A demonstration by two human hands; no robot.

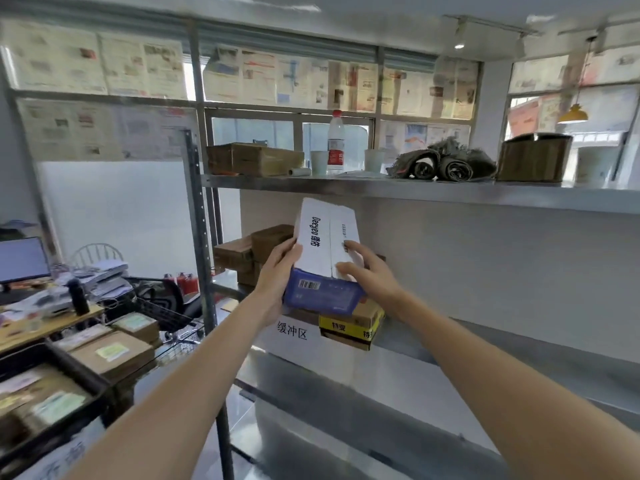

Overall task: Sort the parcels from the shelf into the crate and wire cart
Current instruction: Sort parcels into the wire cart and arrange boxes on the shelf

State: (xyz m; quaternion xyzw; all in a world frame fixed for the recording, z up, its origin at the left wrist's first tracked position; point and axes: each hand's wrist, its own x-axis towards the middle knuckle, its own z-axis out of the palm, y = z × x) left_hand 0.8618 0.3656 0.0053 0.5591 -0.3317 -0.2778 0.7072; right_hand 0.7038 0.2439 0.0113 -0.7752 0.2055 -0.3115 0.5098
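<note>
A white and blue box (325, 244) with black lettering is tilted up at the middle shelf (485, 337). My left hand (277, 275) grips its left side. My right hand (367, 268) rests on its right face with fingers spread. Below it sits a brown box with yellow tape (353, 327). More brown parcels (252, 251) are stacked behind on the shelf. A black crate (62, 386) at lower left holds labelled brown parcels. Beside it a wire cart (166, 323) carries several more parcels.
The top shelf (381, 185) carries a taped brown box, a water bottle (335, 147), cups and rolled grey bags. A steel upright (201, 237) stands left of my arms. A cluttered desk with a monitor (22, 259) lies far left.
</note>
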